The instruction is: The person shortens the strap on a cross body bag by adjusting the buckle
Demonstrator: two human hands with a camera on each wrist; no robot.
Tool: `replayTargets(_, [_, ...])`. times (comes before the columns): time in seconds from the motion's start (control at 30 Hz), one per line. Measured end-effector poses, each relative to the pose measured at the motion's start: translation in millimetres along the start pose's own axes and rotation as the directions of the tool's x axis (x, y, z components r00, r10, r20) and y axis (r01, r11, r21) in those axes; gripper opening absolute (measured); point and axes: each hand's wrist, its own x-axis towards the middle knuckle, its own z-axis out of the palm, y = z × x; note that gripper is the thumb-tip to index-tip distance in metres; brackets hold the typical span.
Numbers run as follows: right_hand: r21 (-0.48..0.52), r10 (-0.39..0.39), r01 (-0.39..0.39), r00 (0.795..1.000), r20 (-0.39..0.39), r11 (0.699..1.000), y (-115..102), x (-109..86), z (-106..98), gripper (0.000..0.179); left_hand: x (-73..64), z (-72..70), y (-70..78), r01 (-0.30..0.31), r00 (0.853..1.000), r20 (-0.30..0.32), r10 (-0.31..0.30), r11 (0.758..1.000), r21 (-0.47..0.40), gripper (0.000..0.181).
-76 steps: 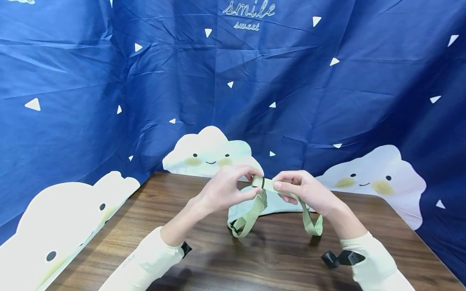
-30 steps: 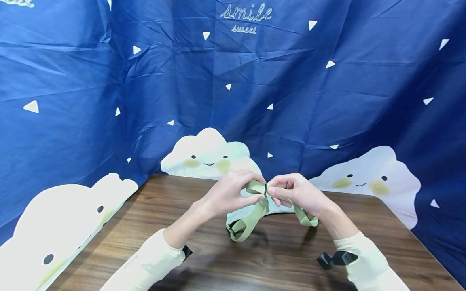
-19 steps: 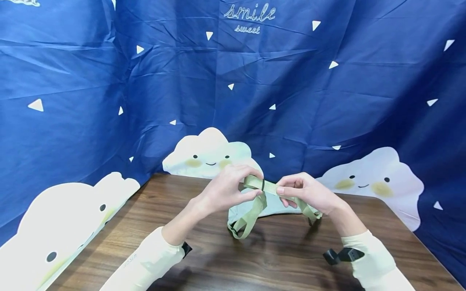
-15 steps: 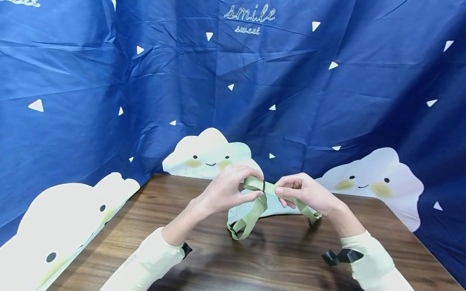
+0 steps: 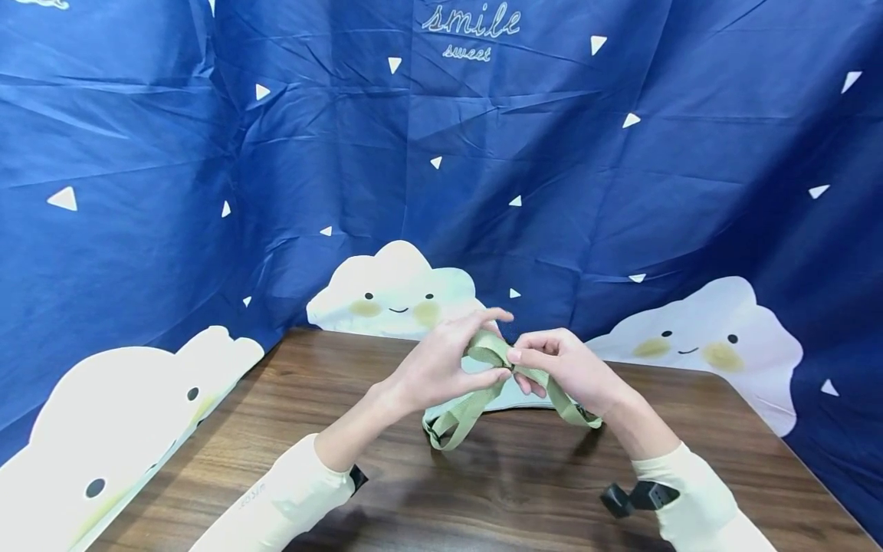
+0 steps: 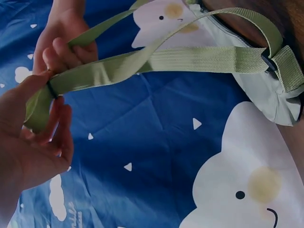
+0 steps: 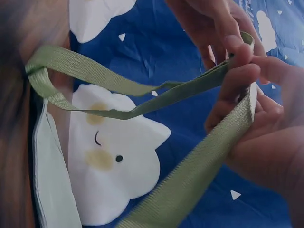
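Observation:
A pale mint bag with a zipped edge lies on the table behind both hands. Its light green webbing strap is raised in front, looping down on both sides. My left hand holds a strap loop beside the black slider, thumb and fingers on opposite sides and the index finger stretched out above. Close against it, my right hand pinches the strap between thumb and fingers at the slider. Fingers hide most of the slider in the head view. A second black fitting joins strap to bag.
The brown wooden table reaches back to a blue cloth backdrop with white clouds and triangles. Cream sleeves cover the forearms, and a black wrist device is strapped on the right one.
My right hand has moved left along the strap to meet the left hand, hiding the stretch between them. My left index finger has lifted and straightened, and the right-hand loop has shifted left.

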Motion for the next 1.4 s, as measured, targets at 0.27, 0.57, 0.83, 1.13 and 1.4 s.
replayTargets(0.27, [0.302, -0.059, 0.051, 0.998, 0.017, 0.952, 4, 0.5, -4, 0.032, 0.0, 4.9, -0.3, 0.081, 0.995, -0.044, -0.091, 0.978, -0.194, 0.077])
replayTargets(0.57, [0.633, -0.203, 0.202, 0.977, -0.071, 0.747, 4, -4.1, -23, 0.037, -5.1, 5.5, -13.2, 0.132, 0.984, 0.123, -0.126, 0.99, -0.046, 0.025])
replayTargets(0.83, [0.673, -0.279, 0.239, 0.959, -0.05, 0.7, 6, -0.8, -32, 0.048, -10.3, 4.4, -24.8, 0.212, 0.937, 0.269, -0.221, 0.975, 0.062, 0.022])
replayTargets(1.13, [0.813, -0.253, 0.254, 0.958, -0.136, 0.525, -3, -4.5, -41, 0.042, -18.7, 15.0, -27.2, 0.373, 0.669, 0.674, -0.315, 0.926, 0.062, 0.05])
replayTargets(1.4, [0.881, -0.185, 0.35, 0.934, -0.305, 0.319, -10, -16.9, -78, 0.041, -38.4, 14.3, -67.2, 0.481, 0.449, 0.818, -0.36, 0.869, 0.118, 0.023])
